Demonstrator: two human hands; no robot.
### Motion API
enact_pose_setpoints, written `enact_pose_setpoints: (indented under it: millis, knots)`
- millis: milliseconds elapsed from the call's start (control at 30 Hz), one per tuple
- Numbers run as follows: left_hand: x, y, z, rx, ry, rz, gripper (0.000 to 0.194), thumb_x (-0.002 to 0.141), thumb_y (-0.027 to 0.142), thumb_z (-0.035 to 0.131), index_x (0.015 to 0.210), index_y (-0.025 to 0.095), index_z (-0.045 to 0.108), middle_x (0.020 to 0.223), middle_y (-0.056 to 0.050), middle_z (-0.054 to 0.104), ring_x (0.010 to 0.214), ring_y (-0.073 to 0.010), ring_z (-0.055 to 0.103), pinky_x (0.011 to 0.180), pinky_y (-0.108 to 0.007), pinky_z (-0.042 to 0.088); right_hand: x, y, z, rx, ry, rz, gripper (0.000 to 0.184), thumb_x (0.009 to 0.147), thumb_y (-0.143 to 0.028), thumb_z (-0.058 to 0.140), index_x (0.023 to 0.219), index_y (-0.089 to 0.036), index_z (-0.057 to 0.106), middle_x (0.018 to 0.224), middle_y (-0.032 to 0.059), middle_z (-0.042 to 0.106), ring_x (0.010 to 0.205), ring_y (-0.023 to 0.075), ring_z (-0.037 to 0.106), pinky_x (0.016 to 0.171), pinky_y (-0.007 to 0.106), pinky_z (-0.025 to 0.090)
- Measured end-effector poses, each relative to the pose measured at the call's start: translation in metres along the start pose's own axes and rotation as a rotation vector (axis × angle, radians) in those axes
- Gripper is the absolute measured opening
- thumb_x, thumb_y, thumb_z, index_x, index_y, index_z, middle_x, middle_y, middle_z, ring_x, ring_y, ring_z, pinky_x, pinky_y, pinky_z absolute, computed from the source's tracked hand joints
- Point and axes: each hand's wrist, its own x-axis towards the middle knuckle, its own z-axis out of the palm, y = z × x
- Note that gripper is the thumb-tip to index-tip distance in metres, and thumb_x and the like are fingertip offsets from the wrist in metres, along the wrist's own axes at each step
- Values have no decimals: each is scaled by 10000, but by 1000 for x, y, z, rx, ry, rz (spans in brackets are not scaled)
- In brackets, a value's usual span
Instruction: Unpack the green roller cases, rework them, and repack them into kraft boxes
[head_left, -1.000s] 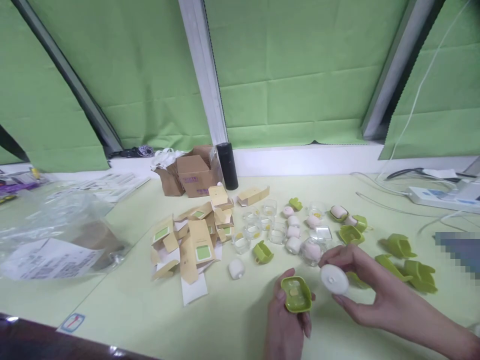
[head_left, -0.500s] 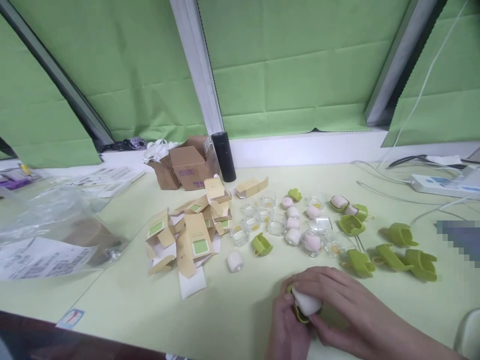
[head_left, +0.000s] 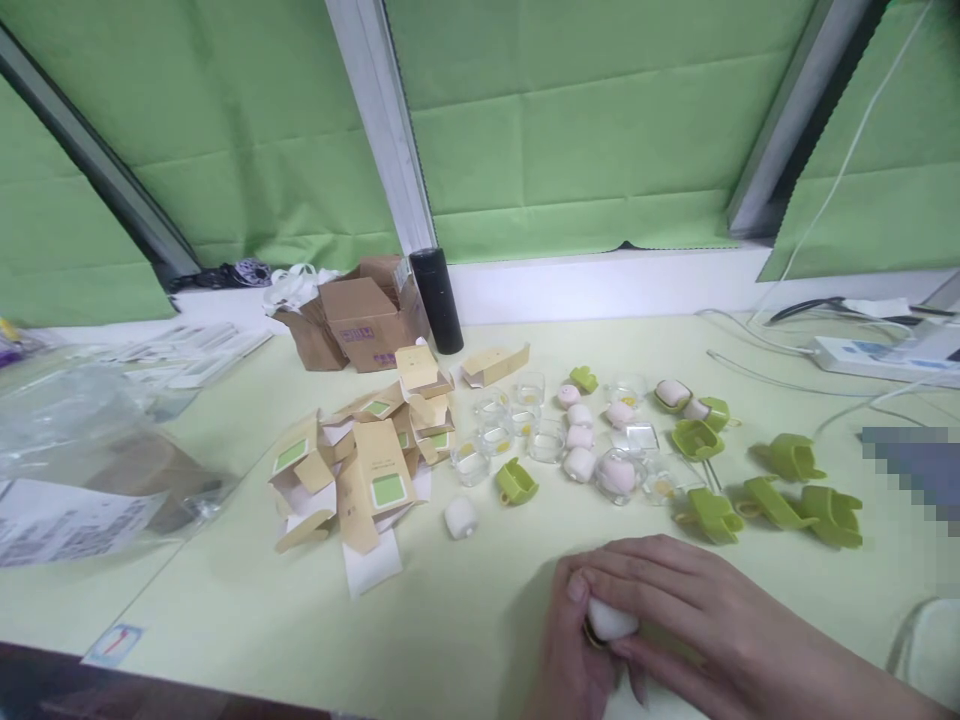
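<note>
Near the table's front edge, a small white rounded piece (head_left: 611, 620) is held between both hands, partly seated in a green cup whose dark rim barely shows. My left hand (head_left: 566, 650) is closed around the cup from the left, thumb up. From the right, my right hand (head_left: 675, 610) curls over the white piece, fingers across its top and thumb beneath. Fingers hide most of the cup. Beyond the hands lie several green petal-edged cups (head_left: 793, 457), several pale pink and white rounded pieces (head_left: 580, 464), and clear containers (head_left: 546, 441). One white piece (head_left: 460, 518) lies apart.
Opened cardboard packets (head_left: 375, 470) are heaped left of centre. Behind them stand a brown carton (head_left: 364, 315) and a black bottle (head_left: 437, 300). A clear plastic bag (head_left: 97, 440) lies at the left; a power strip (head_left: 855, 358) with cables is at the back right.
Both hands have closed tighter about the white piece and green cup, covering more of them. The whole view has shifted slightly; the things on the table stay in place.
</note>
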Motion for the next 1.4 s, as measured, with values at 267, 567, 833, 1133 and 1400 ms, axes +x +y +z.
enact_pose_setpoints:
  millis: [267, 567, 833, 1133, 1400]
  knots:
    - [-1, 3, 6, -91, -29, -100, 174, 736, 310, 647, 844, 173, 648, 871, -33, 653, 835, -178, 561, 763, -292, 415, -3, -4, 11, 74, 141, 79, 513, 693, -53, 530, 1177, -221, 506, 965, 49, 704, 854, 201, 660, 695, 286, 559]
    - [-5, 19, 17, -192, 73, -328, 89, 576, 156, 593, 648, 184, 549, 628, 37, 512, 619, -113, 435, 564, -228, 323, -4, -10, 17, 109, 109, 119, 468, 670, -44, 534, 1104, -219, 539, 948, 31, 704, 832, 196, 647, 658, 280, 579]
    - [-7, 15, 15, -68, 118, -332, 194, 606, 352, 624, 695, 205, 535, 668, 25, 500, 644, -125, 425, 544, -233, 299, -4, -12, 24, 62, 166, 134, 409, 684, -36, 514, 1052, -202, 579, 905, 44, 707, 799, 205, 647, 634, 284, 582]
    - [-13, 23, 12, 41, 86, -260, 507, 605, 551, 693, 915, 193, 513, 696, 32, 544, 518, -61, 386, 435, -199, 167, -6, 1, 0, 292, -140, 208, 544, 826, -260, 654, 1327, -269, 442, 1265, 47, 603, 1136, 189, 578, 943, 247, 495]
    - [-19, 23, 7, 410, 0, -147, 474, 706, 518, 705, 924, 255, 376, 588, 111, 444, 412, -17, 264, 398, -175, 169, -10, 5, -3, 295, -122, 199, 239, 865, -169, 568, 1090, -250, 558, 1139, 42, 631, 1056, 150, 607, 875, 220, 515]
